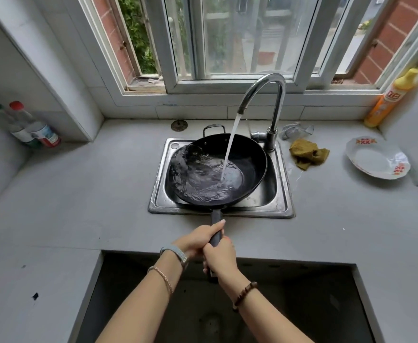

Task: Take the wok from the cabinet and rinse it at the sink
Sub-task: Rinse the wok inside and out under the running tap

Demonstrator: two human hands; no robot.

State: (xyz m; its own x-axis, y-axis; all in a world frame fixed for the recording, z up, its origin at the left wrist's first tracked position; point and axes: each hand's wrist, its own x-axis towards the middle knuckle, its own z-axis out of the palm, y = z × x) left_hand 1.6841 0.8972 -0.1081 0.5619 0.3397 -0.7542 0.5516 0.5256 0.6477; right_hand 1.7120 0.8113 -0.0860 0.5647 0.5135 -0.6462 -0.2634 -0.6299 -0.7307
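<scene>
Wok (218, 169) sits over the sink (283, 194), tilted, water pooled inside. Faucet (265, 95) stream lands right of the wok's centre. Both my hands are wrapped around the handle (216, 227): left hand (198, 240) forward, right hand (219, 256) just behind, touching. Yellow cloth (308, 153) on table (79, 194), right of sink.

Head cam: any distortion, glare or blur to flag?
Head view: wide-angle lens bows the window frame and counter edge. Head view: soft daylight, faint shadows, bright glints on the faucet and the water in the wok. Head view: no evident motion blur.
</scene>
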